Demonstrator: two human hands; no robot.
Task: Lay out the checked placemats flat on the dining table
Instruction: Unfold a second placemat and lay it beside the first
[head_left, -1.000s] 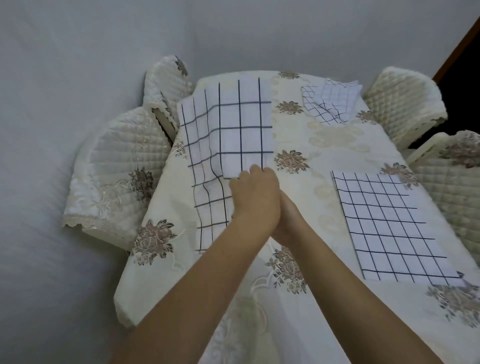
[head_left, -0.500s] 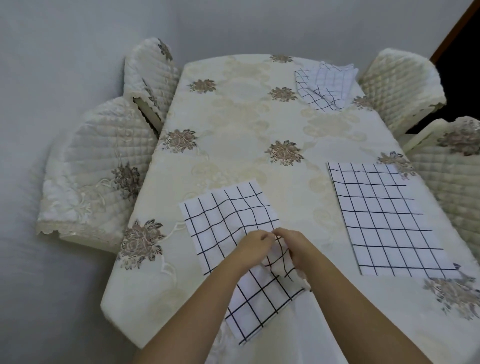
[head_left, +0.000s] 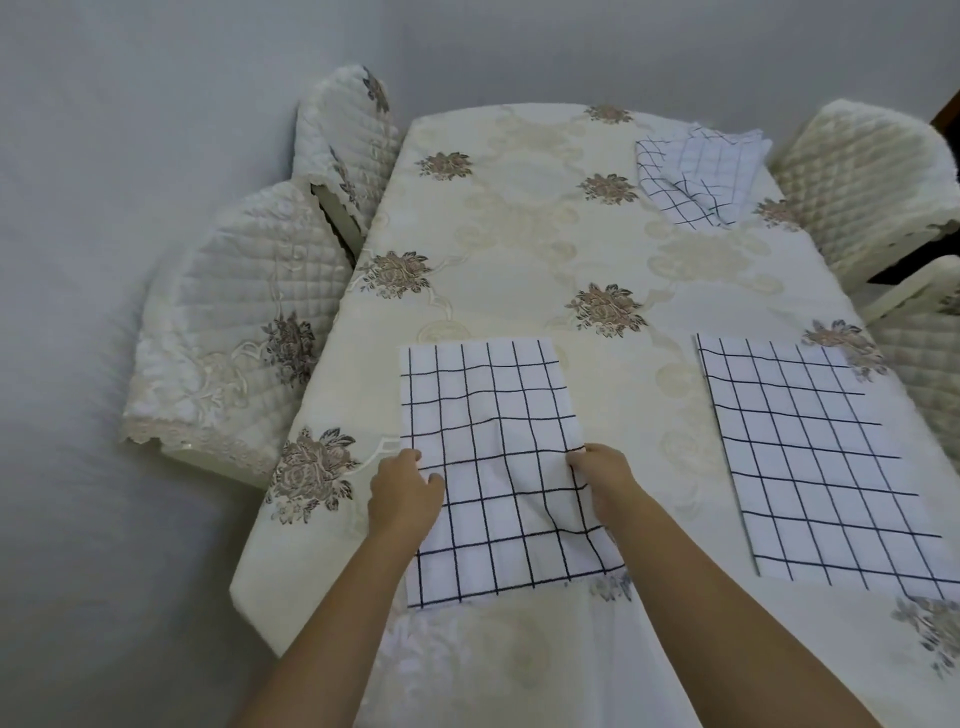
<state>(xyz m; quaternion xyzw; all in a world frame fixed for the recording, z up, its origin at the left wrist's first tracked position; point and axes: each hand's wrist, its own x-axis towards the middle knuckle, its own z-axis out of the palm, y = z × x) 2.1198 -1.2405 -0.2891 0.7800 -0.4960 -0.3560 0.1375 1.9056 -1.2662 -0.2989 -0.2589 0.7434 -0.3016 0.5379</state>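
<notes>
The dining table (head_left: 519, 244), draped in cream floral cloth, is standing among quilted chairs (head_left: 234, 322) in a pale room. Between the hands a checked placemat (head_left: 488, 415) is lying nearly flat, its long axis running away from the person. The left hand (head_left: 405, 491) is pinching its left edge, the right hand (head_left: 605, 480) its right edge. Right of that grip a second placemat (head_left: 810, 457) is lying flat; far beyond, folded placemats (head_left: 696, 176) are lying heaped.

Cream quilted chairs (head_left: 234, 338) (two each side)
</notes>
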